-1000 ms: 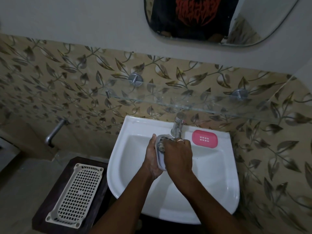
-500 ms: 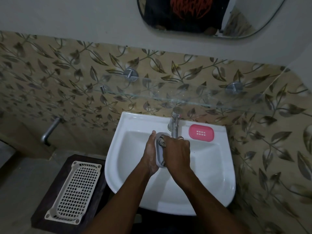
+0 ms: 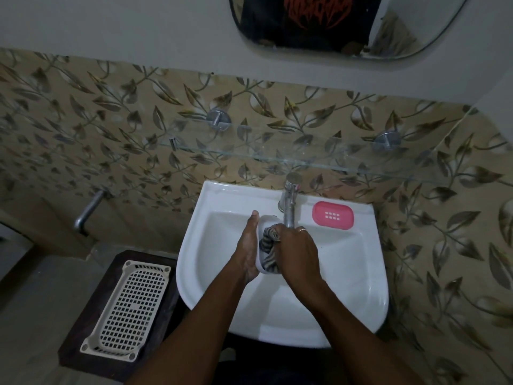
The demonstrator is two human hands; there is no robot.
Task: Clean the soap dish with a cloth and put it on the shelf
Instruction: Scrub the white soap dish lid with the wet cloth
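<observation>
Over the white sink [image 3: 347, 273], my left hand [image 3: 248, 251] holds a white soap dish [image 3: 263, 222] on its edge, fingers along its back. My right hand [image 3: 298, 254] grips a striped grey cloth [image 3: 268, 245] and presses it into the inside of the dish. Most of the dish is hidden between my hands. A pink soap dish insert [image 3: 333, 216] with small holes lies on the sink's right rim. A glass shelf [image 3: 277, 157] is mounted on the tiled wall just above the sink.
A chrome tap [image 3: 288, 204] stands at the sink's back, right above my right hand. A white perforated plastic tray [image 3: 127, 309] lies on a dark stool at lower left. A metal pipe [image 3: 87, 209] sticks out of the wall at left. A mirror [image 3: 347, 26] hangs above.
My right hand has shifted with the cloth inside the dish, and more of the striped cloth shows now. My head has tilted slightly; the dish stays over the sink.
</observation>
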